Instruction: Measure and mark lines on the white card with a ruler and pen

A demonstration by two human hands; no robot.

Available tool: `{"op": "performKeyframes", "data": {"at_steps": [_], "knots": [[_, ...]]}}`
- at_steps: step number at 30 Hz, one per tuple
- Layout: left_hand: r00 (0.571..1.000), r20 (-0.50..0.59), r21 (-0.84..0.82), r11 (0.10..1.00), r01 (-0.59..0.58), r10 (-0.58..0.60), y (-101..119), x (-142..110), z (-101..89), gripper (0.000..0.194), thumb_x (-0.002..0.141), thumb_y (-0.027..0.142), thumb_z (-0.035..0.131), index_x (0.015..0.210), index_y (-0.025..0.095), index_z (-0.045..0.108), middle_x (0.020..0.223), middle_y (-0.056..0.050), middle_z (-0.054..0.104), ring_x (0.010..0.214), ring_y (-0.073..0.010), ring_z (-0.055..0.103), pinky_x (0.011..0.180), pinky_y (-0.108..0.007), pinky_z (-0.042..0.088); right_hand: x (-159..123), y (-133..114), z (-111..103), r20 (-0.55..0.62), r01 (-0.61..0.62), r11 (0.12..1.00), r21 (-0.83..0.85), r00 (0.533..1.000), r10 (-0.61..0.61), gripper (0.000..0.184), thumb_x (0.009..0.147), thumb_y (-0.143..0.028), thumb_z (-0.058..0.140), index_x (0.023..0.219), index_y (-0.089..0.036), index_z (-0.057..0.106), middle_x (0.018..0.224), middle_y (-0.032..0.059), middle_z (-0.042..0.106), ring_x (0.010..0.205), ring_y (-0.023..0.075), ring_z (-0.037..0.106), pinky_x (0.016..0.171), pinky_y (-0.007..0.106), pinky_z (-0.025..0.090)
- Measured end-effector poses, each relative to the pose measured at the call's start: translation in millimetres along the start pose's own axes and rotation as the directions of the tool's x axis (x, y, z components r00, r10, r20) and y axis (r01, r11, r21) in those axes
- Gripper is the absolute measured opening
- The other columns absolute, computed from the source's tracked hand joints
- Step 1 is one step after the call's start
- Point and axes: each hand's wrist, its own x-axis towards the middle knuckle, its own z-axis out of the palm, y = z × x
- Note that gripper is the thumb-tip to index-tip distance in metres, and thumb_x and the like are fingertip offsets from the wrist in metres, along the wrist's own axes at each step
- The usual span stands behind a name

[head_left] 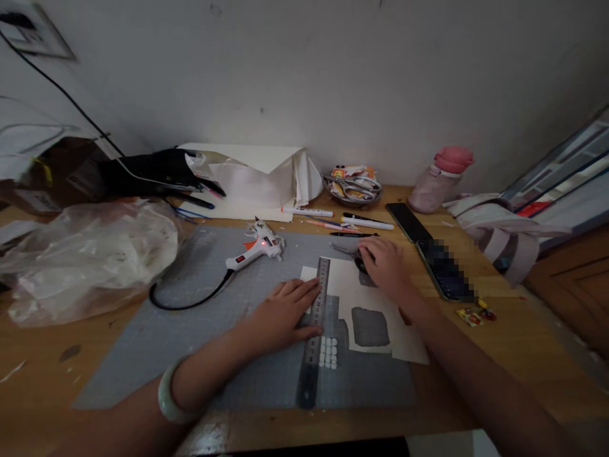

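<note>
My left hand (285, 314) lies flat with its fingers stretched out, the fingertips and thumb reaching the edge of a metal ruler (314, 349). Under those fingers is a small piece of white paper (308, 273). My right hand (384, 263) is closed at the black handles of a pair of scissors (360, 261), whose blades point left; the grip is partly hidden. Below it lies a cut sheet of white paper (345, 276) with a rounded opening. Several small white rounded pieces (328, 353) sit in rows just right of the ruler.
A white glue gun (257, 249) with a lit red light rests on the grey cutting mat (200, 355). Markers (308, 212), a bowl (352, 189), two phones (408, 222) and a pink bottle (435, 184) stand behind. A plastic bag (95, 254) lies left.
</note>
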Motion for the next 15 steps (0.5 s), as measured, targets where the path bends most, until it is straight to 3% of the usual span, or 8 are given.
{"op": "performKeyframes", "data": {"at_steps": [3,5,10,15], "knots": [[1.0,0.006,-0.015,1.0,0.019,-0.019,-1.3,0.2,2.0,0.072,0.087,0.057,0.052,0.144,0.016,0.036,0.151,-0.015,0.035,0.134,-0.0307,0.036,0.107,-0.046,0.033,30.2,19.4,-6.3,0.055,-0.038,0.984,-0.174,0.997,0.048,0.033,0.093,-0.022,0.038,0.1,-0.016,0.069,0.115,0.0128,0.068,0.11,0.0277,0.055,0.092,0.043,0.033],[0.999,-0.003,-0.015,0.999,0.048,-0.048,-2.4,0.3,3.8,0.074,0.085,0.061,0.053,0.144,0.019,0.037,0.153,-0.017,0.03,0.137,-0.0339,0.032,0.107,-0.05,0.031,47.2,28.7,-6.2,0.081,-0.053,0.967,-0.251,0.994,0.075,0.035,0.092,-0.019,0.036,0.106,-0.017,0.067,0.118,0.0126,0.067,0.111,0.0268,0.054,0.09,0.041,0.033],[0.995,-0.003,0.006,0.995,0.103,-0.103,-3.7,0.2,5.9,0.086,0.08,0.068,0.052,0.147,0.018,0.031,0.156,-0.021,0.019,0.142,-0.0372,0.022,0.11,-0.053,0.025,76.2,41.0,0.5,0.082,-0.123,0.944,-0.306,0.985,0.155,0.042,0.09,-0.01,0.031,0.117,-0.011,0.063,0.12,0.0203,0.064,0.112,0.0319,0.054,0.087,0.044,0.035],[0.994,0.011,0.042,0.994,0.106,-0.106,-1.6,0.3,3.8,0.086,0.082,0.068,0.048,0.147,0.016,0.029,0.155,-0.02,0.02,0.143,-0.0353,0.02,0.112,-0.053,0.021,91.3,46.6,1.1,0.174,-0.118,0.938,-0.327,0.968,0.182,0.043,0.086,-0.005,0.035,0.117,-0.012,0.065,0.116,0.0196,0.067,0.108,0.0298,0.059,0.084,0.04,0.039]]}}
